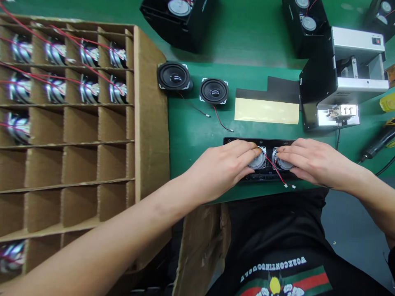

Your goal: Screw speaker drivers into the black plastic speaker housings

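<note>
Now, left hand (220,166): fingers (247,153) stretched flat, pressing the left speaker (258,160), gripping nothing.
Right hand (313,162): fingers flat too, on the right speaker (284,165).
Speakers: side by side, directly under the fingertips, seated in the black panel (268,142).
Panel axis: left to right along the table (197,131) edge; each hand covers its nearer end.
Red wire (277,172): trails out between the hands.
Beyond: two loose speakers (174,76), cardboard box (151,123).

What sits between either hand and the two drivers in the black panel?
Nothing visible. The left hand touches the left driver, the right hand the right driver; a red wire runs between the drivers.
</note>
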{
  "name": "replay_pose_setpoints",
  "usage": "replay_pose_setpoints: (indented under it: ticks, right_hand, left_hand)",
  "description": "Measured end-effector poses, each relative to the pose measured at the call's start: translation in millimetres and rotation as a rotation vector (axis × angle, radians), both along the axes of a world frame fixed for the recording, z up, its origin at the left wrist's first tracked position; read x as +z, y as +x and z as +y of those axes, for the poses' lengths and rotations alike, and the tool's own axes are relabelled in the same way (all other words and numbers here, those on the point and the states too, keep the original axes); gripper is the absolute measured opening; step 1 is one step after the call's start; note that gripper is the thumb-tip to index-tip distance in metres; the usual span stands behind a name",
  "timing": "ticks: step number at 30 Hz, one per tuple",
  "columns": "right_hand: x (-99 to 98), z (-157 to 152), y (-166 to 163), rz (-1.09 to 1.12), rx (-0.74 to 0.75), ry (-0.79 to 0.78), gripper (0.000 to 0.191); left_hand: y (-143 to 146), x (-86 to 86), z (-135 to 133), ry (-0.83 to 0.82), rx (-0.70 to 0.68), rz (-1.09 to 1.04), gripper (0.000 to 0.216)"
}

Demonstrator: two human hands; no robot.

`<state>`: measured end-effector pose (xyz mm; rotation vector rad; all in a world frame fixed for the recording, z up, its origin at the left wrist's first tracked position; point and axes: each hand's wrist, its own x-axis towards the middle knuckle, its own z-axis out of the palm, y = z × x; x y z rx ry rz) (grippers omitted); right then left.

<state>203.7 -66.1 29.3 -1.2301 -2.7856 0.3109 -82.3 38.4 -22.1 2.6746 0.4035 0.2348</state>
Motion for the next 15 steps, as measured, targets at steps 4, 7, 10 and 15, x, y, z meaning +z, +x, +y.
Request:
replay_pose_setpoints:
  ticks: [4,7,10,15]
  right_hand:
    - [-4.7,-2.7,-0.2,-0.019,-0.015,0.051,0.032]
    - [-4.8,-6.1,-0.4,-0.023,-0.03,0.09,0.029]
    - [-4.1,-8.2,1.0,-0.009,-0.03,0.108,0.028]
    - [-4.3,-9.3,2.6,0.009,-0.03,0.094,0.027]
  left_hand:
    - [0.2,-0.4,0.3,0.025,-0.022,0.012,0.034]
    - [0.0,-0.6,0.5,0.005,-0.031,0.003,0.034]
    - [-0.1,-1.1,0.4,0.007,-0.03,-0.011,0.034]
    - [1.1,-2.3,-0.3,0.026,-0.02,-0.031,0.034]
